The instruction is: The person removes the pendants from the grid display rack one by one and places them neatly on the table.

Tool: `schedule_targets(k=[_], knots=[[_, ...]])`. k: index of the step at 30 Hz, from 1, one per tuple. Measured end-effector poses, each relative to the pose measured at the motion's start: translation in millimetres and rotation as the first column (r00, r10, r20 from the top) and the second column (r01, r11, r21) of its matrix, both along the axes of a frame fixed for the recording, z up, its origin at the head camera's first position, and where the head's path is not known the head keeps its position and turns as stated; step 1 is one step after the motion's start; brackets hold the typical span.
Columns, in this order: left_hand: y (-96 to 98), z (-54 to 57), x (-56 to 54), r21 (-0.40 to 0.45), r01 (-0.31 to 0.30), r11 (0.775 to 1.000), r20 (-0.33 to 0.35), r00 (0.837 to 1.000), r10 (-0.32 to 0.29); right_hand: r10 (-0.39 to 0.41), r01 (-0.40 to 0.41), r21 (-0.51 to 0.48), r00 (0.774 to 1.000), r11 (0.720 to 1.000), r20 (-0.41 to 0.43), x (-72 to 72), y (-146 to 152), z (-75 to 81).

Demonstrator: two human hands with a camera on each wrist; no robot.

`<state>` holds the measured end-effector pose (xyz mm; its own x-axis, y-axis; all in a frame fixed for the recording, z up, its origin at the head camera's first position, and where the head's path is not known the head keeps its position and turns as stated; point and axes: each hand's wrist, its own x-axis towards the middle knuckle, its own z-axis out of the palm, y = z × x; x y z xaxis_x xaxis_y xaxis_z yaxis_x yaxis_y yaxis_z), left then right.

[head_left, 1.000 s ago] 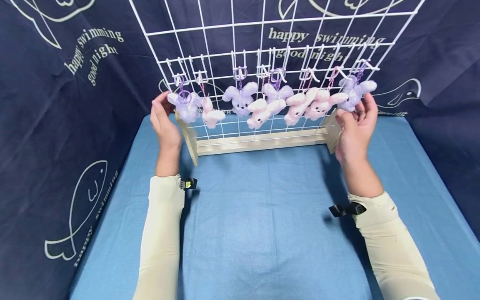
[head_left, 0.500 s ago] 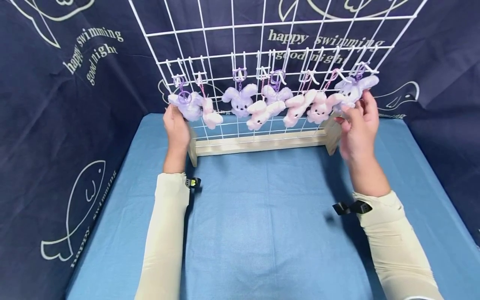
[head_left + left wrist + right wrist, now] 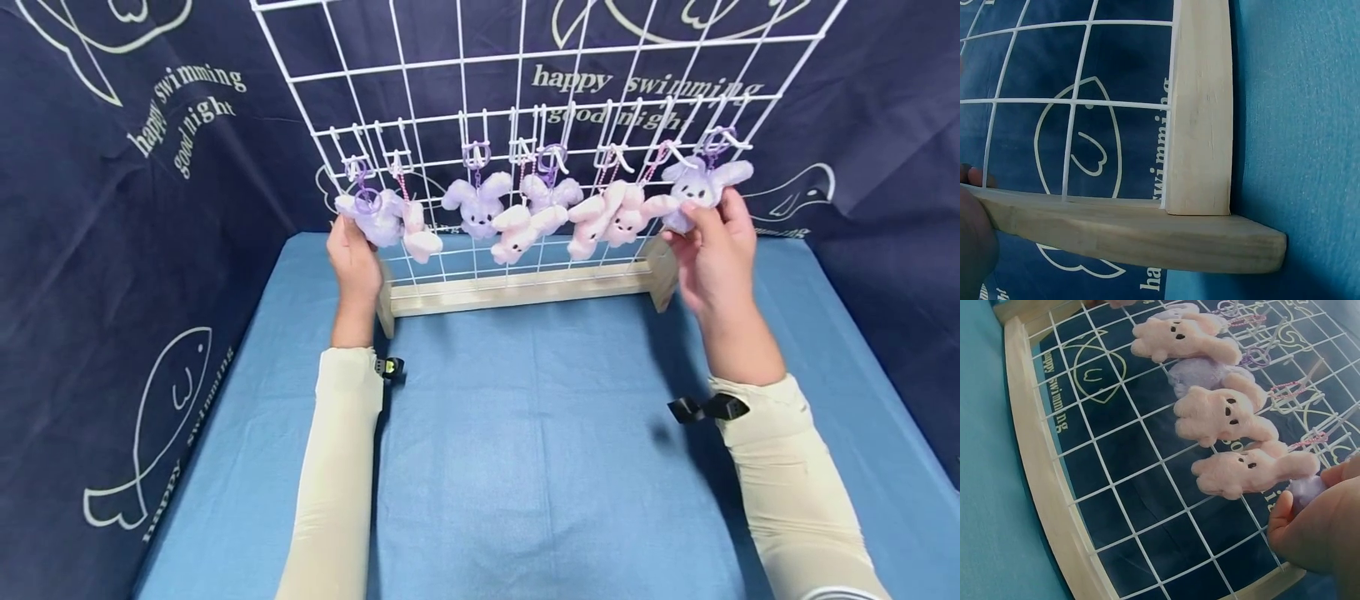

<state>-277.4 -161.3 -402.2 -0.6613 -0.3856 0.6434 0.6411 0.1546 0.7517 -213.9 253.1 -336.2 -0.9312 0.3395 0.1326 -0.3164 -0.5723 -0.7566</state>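
Note:
At the rack's right end my right hand (image 3: 716,258) pinches the lavender plush bunny keychain (image 3: 699,187), thumb across its front. That bunny hangs by a purple ring from a white hook; in the right wrist view its body (image 3: 1305,489) is mostly hidden by the hand. My left hand (image 3: 354,262) grips the left wooden side piece (image 3: 386,304) of the rack's stand, just below another lavender bunny keychain (image 3: 378,218). In the left wrist view the palm (image 3: 974,244) and fingertips show on either side of that wooden piece (image 3: 1135,234).
Several pink and lavender bunny keychains, such as a pink bunny (image 3: 517,233), hang between the hands on the white wire grid (image 3: 495,58). A wooden base bar (image 3: 517,292) stands on the blue cloth (image 3: 465,433). Dark printed fabric (image 3: 67,275) encloses the back and sides.
My left hand has shifted right onto the stand's side piece. The right thumb has moved onto the lavender bunny's front, and that bunny has swung slightly left and turned its face forward.

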Motion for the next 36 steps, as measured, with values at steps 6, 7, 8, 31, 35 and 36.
schedule_targets(k=[6,7,8,31,35,36], knots=[[1.1,-3.0,-1.9,0.0,-0.012,1.0,-0.006,1.0,0.012,-0.024,0.024,-0.051,1.0,0.998,-0.002,2.9,3,-1.4],[1.2,-3.2,-2.2,-0.002,-0.013,1.0,-0.005,1.0,0.013,-0.029,0.028,-0.065,1.0,0.997,-0.008,3.5,3,-0.9],[1.3,-3.4,-2.4,-0.001,-0.013,1.0,-0.003,1.0,0.013,-0.037,0.035,-0.077,0.999,0.996,-0.016,4.0,3,-0.3],[1.3,-3.4,-0.8,0.008,0.006,1.0,-0.025,1.0,-0.006,0.043,-0.097,-0.25,0.976,0.963,-0.214,29.6,7,26.2],[0.9,-3.6,-0.9,0.006,0.011,1.0,-0.038,0.999,-0.011,0.044,-0.103,-0.244,0.971,0.964,-0.235,34.0,6,34.3],[0.9,-3.6,-1.0,0.01,0.015,1.0,-0.038,0.999,-0.015,0.046,-0.107,-0.248,0.97,0.963,-0.24,35.2,5,36.0]])
